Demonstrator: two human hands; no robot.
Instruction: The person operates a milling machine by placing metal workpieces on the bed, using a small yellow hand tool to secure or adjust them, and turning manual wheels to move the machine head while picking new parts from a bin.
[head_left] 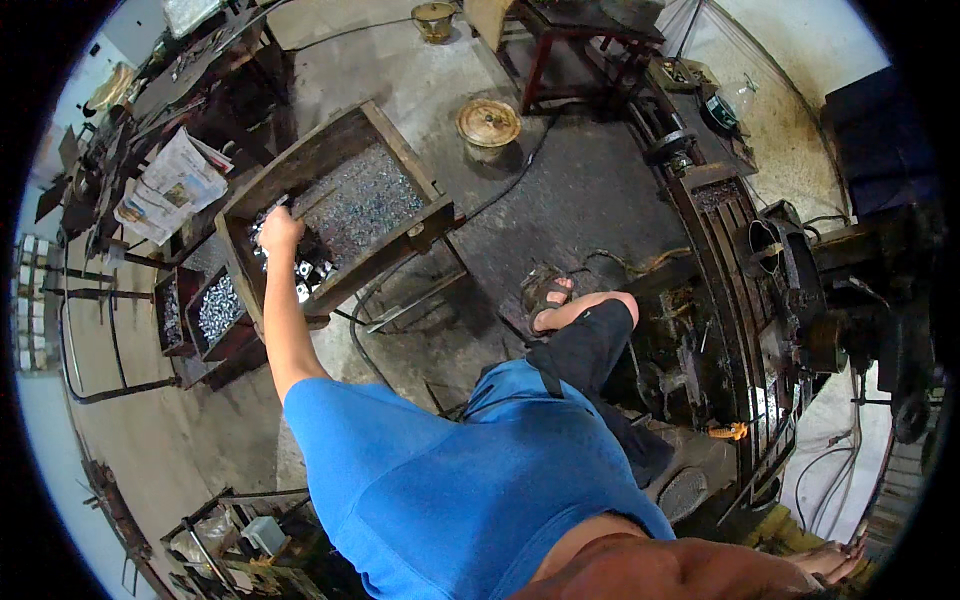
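Note:
My left hand reaches into the left end of a large wooden tray, its arm stretched out. The fingers are curled closed among small shiny metal parts; what they grip is too small to make out. Fine metal chips and pieces cover much of the tray's floor. Far from the tray, at the lower right rim, my right hand is partly in view. Its fingers look stretched out and apart, with nothing visible in them, close to the machine's side.
Smaller bins of metal parts sit left of the tray. A lidded bucket stands beyond it. A greasy machine with a slatted bed runs along my right. Cables cross the floor. Newspaper lies at the left.

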